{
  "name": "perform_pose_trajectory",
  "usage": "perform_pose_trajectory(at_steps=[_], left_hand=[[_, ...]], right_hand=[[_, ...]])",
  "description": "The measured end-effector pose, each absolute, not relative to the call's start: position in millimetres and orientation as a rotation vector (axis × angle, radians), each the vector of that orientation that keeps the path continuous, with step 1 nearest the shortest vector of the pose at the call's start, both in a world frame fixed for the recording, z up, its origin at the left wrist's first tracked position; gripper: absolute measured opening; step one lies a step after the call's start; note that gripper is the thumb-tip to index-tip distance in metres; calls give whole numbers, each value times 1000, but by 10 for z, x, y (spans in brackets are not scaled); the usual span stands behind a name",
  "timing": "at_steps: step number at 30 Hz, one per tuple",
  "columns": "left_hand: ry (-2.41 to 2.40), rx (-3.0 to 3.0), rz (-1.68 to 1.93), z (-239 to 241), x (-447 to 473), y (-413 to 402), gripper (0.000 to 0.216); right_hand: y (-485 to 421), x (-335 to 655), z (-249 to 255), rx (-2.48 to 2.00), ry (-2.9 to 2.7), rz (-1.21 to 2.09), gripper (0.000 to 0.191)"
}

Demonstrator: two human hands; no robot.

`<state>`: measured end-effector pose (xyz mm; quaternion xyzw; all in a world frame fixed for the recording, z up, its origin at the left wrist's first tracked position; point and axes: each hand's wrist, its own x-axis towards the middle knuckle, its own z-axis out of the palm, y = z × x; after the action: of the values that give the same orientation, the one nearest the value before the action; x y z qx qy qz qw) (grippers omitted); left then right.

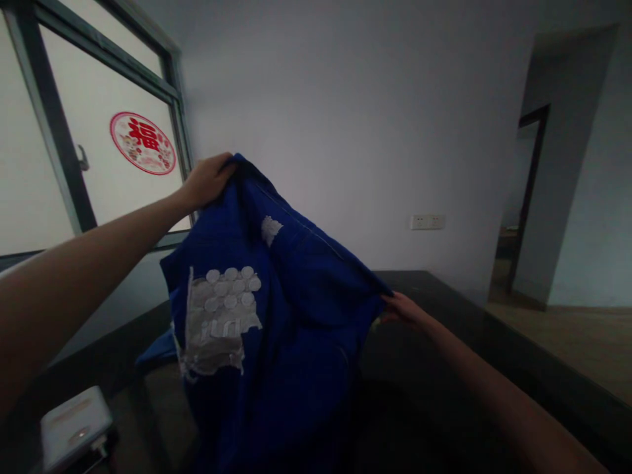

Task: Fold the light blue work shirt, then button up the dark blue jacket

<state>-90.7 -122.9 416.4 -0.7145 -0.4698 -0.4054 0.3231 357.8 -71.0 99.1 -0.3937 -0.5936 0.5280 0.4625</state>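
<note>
A blue cloth garment (306,316) hangs stretched between my two hands above a dark table. Pale embroidery backing shows on it at the left, with a smaller pale patch higher up, so its inner side seems to face me. Raised at the upper left, my left hand (210,179) is closed on one top corner. Lower down at the right, my right hand (401,308) pinches the other end of the upper edge. The lower part of the cloth falls towards the table and is dark there. What exact kind of garment it is, I cannot tell.
A white box-like device (76,421) with a cable plugged in lies at the table's near left. The dark glossy table (434,296) reaches back to the wall, which carries a socket plate (427,222). A window (108,131) with a red sticker stands at the left.
</note>
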Motion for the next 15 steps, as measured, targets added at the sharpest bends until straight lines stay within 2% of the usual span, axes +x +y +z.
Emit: perform_pose_trajectory(at_steps=[4, 7, 11, 15], left_hand=[[-1384, -2018, -855, 3697, -1192, -947, 31], [-1427, -2158, -846, 3276, -1190, -722, 34], [-1456, -2287, -954, 2843, -1076, -516, 37], [-1585, -2381, -1293, 2650, -1000, -535, 33]], right_hand=[[-758, 4190, 1376, -965, -1221, 1036, 14], [-804, 4443, 1641, -938, -1084, 871, 17], [-871, 4540, 1870, -926, -1037, 704, 16], [-914, 4548, 1990, -946, -1028, 569, 16]])
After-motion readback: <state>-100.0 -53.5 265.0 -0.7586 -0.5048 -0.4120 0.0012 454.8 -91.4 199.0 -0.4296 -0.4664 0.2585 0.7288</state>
